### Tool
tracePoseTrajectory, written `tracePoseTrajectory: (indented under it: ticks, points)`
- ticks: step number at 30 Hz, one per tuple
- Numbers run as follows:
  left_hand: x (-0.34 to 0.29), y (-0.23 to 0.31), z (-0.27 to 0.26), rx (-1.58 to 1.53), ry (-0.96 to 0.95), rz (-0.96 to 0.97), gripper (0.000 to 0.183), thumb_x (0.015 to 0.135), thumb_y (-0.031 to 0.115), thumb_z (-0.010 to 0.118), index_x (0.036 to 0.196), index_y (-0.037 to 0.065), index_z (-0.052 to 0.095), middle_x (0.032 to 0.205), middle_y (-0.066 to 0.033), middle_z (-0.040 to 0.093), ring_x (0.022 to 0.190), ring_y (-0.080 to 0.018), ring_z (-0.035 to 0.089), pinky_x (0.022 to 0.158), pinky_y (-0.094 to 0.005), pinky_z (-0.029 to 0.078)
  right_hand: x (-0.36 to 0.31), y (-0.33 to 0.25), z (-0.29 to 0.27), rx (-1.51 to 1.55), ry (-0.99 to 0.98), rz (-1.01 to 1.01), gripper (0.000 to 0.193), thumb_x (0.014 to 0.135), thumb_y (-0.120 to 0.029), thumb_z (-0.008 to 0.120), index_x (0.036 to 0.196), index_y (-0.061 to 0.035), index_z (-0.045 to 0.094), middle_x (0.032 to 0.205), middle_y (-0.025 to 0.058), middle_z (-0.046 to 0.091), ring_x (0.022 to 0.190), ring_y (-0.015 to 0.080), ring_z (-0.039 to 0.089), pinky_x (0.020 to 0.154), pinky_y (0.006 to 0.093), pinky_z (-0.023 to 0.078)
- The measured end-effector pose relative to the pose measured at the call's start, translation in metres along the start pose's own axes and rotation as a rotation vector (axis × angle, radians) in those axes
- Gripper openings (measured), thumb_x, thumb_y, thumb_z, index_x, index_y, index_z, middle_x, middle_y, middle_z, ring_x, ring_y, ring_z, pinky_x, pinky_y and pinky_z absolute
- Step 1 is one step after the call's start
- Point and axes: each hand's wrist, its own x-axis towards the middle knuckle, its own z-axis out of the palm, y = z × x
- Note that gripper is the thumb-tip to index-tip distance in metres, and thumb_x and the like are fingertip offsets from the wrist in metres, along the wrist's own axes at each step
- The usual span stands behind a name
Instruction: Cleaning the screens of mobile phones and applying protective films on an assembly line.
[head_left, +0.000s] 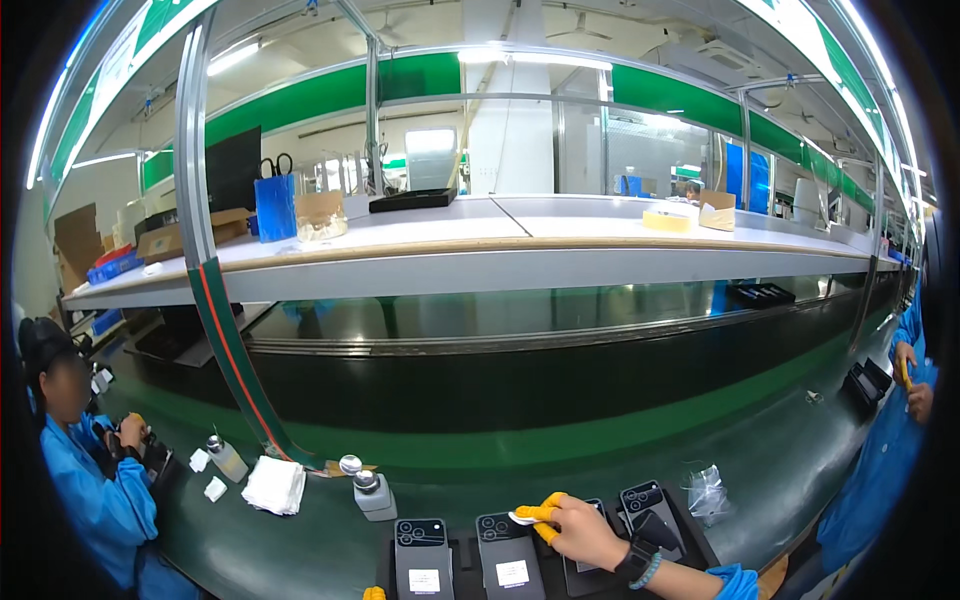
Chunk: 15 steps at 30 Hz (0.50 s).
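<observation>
My right hand, with yellow finger cots on its fingers, pinches a small white wipe and presses it at the camera end of a dark grey phone. That phone has a white label on its back. To its left lies a similar phone, also labelled. Partly behind my right hand is another phone, and one more phone lies to the right. They rest in a black tray. Of my left hand, just a yellow-covered fingertip shows at the lower edge; the rest is out of view.
A white pump bottle stands left of the tray, near a stack of white cloths and a second bottle. Clear plastic bags lie to the right. Co-workers in blue sit at left and stand at right. A shelf spans the back.
</observation>
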Motion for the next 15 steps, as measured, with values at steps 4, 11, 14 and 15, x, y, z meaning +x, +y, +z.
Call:
tracePoseTrajectory:
  ticks: [4,11,14,15]
  points:
    - [0.004,0.02,-0.03,0.122,-0.049,0.042,0.048,0.086,0.013,0.059,0.127,-0.005,0.044,0.124,-0.0276,0.048,0.111,-0.0412,0.049,0.094,-0.0415,0.041,0.015,0.004,0.025,-0.052,-0.004,-0.129,0.02,0.078,-0.01,0.065,0.094,0.0013,0.068,0.091,0.0107,0.06,0.08,0.0266,0.059,0.071,0.0345,0.049]
    - [0.007,0.096,-0.008,-0.102,-0.41,0.701,0.036,0.072,0.026,0.063,0.098,0.001,0.058,0.099,-0.0178,0.059,0.095,-0.0328,0.056,0.083,-0.044,0.043,0.019,-0.02,0.031,-0.239,-0.012,-0.32,0.014,0.072,-0.008,0.066,0.083,0.0006,0.068,0.09,0.0106,0.058,0.079,0.0255,0.055,0.07,0.0348,0.043]
    - [-0.024,0.116,0.024,-0.053,-0.783,0.985,0.045,0.082,0.023,0.05,0.119,-0.003,0.057,0.139,-0.0225,0.041,0.125,-0.0355,0.043,0.102,-0.0491,0.034,0.013,-0.005,0.024,-0.3,-0.119,-0.254,0.013,0.071,-0.007,0.066,0.083,-0.0016,0.068,0.089,0.0093,0.057,0.079,0.0249,0.053,0.07,0.0329,0.042]
    - [-0.041,0.112,0.038,0.012,-0.655,1.077,0.046,0.084,0.022,0.048,0.122,-0.002,0.055,0.14,-0.0215,0.04,0.127,-0.0347,0.041,0.103,-0.0512,0.032,0.012,-0.007,0.026,-0.298,-0.125,-0.261,0.013,0.071,-0.007,0.066,0.083,-0.0016,0.068,0.089,0.0093,0.057,0.079,0.0249,0.053,0.07,0.0329,0.042]
